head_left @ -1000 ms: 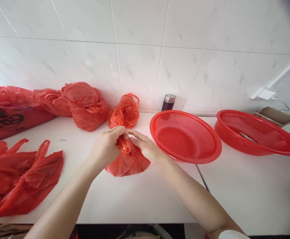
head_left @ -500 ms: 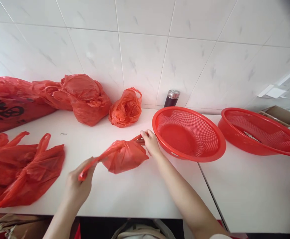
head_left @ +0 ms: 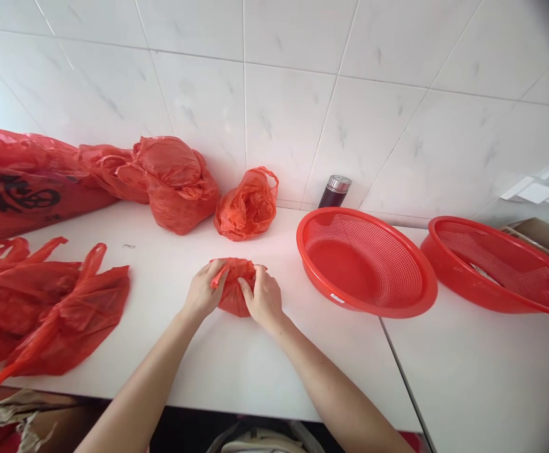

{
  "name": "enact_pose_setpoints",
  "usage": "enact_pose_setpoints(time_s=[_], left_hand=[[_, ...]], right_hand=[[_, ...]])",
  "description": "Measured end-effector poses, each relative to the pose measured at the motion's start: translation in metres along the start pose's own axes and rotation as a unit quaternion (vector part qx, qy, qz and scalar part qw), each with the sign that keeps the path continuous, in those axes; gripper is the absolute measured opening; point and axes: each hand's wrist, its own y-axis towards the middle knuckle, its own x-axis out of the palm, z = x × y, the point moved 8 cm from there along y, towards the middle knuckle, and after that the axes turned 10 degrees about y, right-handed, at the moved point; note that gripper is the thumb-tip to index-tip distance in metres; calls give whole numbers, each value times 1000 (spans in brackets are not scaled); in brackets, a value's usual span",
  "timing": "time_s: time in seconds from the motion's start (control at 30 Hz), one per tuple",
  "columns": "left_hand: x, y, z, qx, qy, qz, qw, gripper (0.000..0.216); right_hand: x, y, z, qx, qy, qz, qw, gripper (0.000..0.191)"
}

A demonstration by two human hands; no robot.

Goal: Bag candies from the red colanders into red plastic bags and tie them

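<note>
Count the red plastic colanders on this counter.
2. One colander sits on the counter in front of the dark flask. The other colander is at far right, partly cut off by the frame. None appears hidden.

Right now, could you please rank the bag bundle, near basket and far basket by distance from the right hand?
1. The bag bundle: gripped in the right hand, centre.
2. The near basket: just to its right.
3. The far basket: far right edge.

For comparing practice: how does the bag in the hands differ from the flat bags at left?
The held bag is bunched tight; the flat bags lie spread, handles splayed. The left hand and right hand grip the held bag; the flat bags lie untouched. Both are red plastic.
</note>
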Motion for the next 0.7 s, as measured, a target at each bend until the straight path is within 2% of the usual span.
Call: enact_pose_setpoints(time_s=[0.1, 0.23, 0.37, 0.53, 0.63, 0.7], left_hand=[[12, 10, -11, -18, 52, -35, 998, 22], [12, 9, -30, -67, 106, -51, 991, 26], [19, 9, -43, -116, 155, -83, 978, 29], [37, 11, -46, -138, 201, -122, 962, 30], [41, 11, -48, -140, 206, -115, 962, 32], [42, 12, -49, -142, 199, -103, 964, 32]], right_hand=[[-3, 8, 19, 23, 31, -22, 999, 22], [-21, 22, 42, 45, 41, -6, 998, 20], [-23, 28, 57, 82, 31, -18, 996, 19], [-14, 30, 56, 117, 8, -27, 993, 35], [-7, 30, 51, 100, -64, -33, 992, 48], [-3, 29, 51, 89, -105, -32, 990, 46]])
